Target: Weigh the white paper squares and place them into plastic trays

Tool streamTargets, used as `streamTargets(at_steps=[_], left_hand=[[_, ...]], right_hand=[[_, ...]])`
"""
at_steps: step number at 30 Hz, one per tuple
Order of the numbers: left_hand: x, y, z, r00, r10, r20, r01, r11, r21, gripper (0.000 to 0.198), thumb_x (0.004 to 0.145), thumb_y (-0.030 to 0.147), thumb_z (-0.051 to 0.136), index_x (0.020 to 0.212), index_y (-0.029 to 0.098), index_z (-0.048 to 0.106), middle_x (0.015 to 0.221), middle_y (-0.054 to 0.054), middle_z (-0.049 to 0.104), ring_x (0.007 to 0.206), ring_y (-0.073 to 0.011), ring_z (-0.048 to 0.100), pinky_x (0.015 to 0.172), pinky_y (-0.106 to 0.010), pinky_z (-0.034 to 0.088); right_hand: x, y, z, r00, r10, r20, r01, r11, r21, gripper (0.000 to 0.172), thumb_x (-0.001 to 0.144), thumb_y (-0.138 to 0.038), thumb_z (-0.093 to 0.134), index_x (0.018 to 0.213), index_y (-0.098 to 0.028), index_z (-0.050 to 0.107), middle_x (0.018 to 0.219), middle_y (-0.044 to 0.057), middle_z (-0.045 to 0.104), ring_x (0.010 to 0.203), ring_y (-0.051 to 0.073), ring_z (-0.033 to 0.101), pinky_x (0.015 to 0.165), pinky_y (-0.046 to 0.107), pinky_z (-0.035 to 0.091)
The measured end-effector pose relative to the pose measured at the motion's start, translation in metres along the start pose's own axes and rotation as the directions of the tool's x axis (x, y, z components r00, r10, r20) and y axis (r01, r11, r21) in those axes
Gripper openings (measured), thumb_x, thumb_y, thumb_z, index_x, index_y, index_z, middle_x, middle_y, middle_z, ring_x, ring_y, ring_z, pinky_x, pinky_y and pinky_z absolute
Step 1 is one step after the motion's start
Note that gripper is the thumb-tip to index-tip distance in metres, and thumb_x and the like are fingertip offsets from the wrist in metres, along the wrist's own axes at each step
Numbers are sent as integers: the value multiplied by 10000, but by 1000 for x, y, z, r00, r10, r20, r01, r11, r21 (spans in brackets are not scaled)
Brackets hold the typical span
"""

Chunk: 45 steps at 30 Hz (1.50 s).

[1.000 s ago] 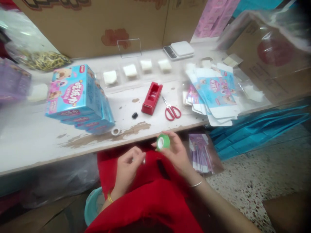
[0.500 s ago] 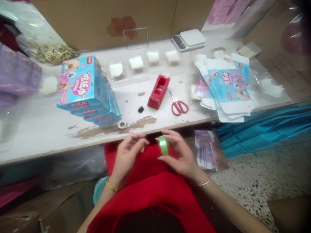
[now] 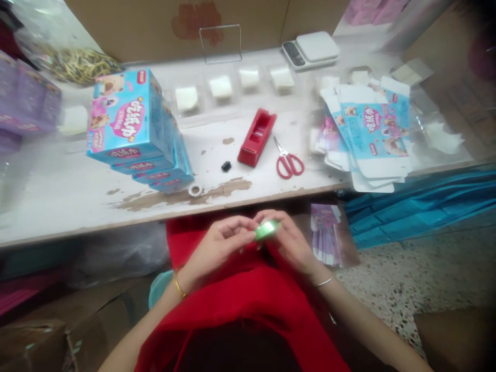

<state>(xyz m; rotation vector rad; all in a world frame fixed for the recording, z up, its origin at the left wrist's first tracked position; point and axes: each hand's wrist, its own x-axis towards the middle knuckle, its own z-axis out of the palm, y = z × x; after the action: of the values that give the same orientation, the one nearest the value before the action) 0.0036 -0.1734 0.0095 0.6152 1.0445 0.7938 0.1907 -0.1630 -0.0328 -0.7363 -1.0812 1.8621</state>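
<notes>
Over my red apron [image 3: 232, 284], a small roll of green tape [image 3: 266, 230] is between my two hands. My right hand [image 3: 292, 240] grips it from the right side, fingers behind and around the roll. The thumb and fingers of my left hand [image 3: 225, 243] are pinched together at the roll's left edge. On the table just beyond lie a red tape dispenser [image 3: 256, 139] with an unfilled slot, a small black piece [image 3: 226, 166], red-handled scissors [image 3: 290, 164] and a white ring-shaped core [image 3: 195, 191].
Stacked blue boxes [image 3: 132, 119] stand at left, with purple boxes [image 3: 27, 98] farther over. Flattened blue cartons [image 3: 375, 129] lie at right. Several stacks of white paper [image 3: 220, 88] and a white scale [image 3: 310, 49] sit toward the back. The table's front edge [image 3: 155, 222] runs beyond my hands.
My left hand has moved right to meet the tape roll and closed its fingertips on it. The roll has tilted from upright to nearly flat in my right hand.
</notes>
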Motion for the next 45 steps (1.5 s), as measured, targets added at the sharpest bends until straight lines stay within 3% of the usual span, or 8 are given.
streamTargets(at_steps=[4,8,15,22,27,33,45], left_hand=[[2,-5,3,998,-58,-25,56,996,-71,230,752,299,782,915,145,731,705,2,651,549,-50,457,569,-191,359],[2,-6,6,996,-65,-54,59,992,-116,225,712,295,800,863,142,733,664,15,636,517,-44,430,547,-193,346],[2,-8,12,989,-36,-144,23,996,-87,217,669,318,803,763,150,703,638,30,607,525,-57,428,547,-207,333],[7,-12,12,981,-49,-185,38,997,-62,236,658,322,802,729,146,661,601,44,561,510,-54,399,515,-198,305],[9,-12,11,980,-85,-179,62,989,-131,274,646,335,817,698,145,627,612,38,580,531,-65,449,544,-202,343],[5,-14,7,989,-83,-121,58,978,-198,267,653,282,813,830,141,672,671,17,605,578,-64,480,582,-192,357],[8,-23,8,981,-45,-188,8,981,-192,311,630,336,837,828,152,684,652,31,564,585,-74,464,587,-207,368]], right_hand=[[-1,0,2,1000,23,-1,-23,999,-48,197,1017,-303,427,1110,-279,600,1179,62,539,913,183,588,752,324,519],[-2,0,2,1000,31,1,-31,991,-132,197,1026,-308,412,1114,-291,587,1179,52,553,989,191,581,831,340,506],[2,2,0,996,-71,51,83,952,-293,186,1021,-301,434,1116,-268,590,1135,50,585,1071,192,568,977,356,448],[5,0,1,991,-101,84,127,900,-417,189,1018,-334,435,1082,-252,593,1072,61,606,1038,194,573,931,346,479],[6,5,0,997,-69,33,77,923,-378,193,1015,-355,439,1070,-246,590,1069,56,601,1019,193,575,894,328,482],[9,1,1,995,-95,4,89,918,-387,179,1015,-338,444,1057,-246,591,1059,53,605,1022,197,578,925,343,463],[11,-8,2,982,-164,93,189,835,-517,148,1002,-249,466,1057,-247,603,973,49,590,912,187,569,843,337,485]])
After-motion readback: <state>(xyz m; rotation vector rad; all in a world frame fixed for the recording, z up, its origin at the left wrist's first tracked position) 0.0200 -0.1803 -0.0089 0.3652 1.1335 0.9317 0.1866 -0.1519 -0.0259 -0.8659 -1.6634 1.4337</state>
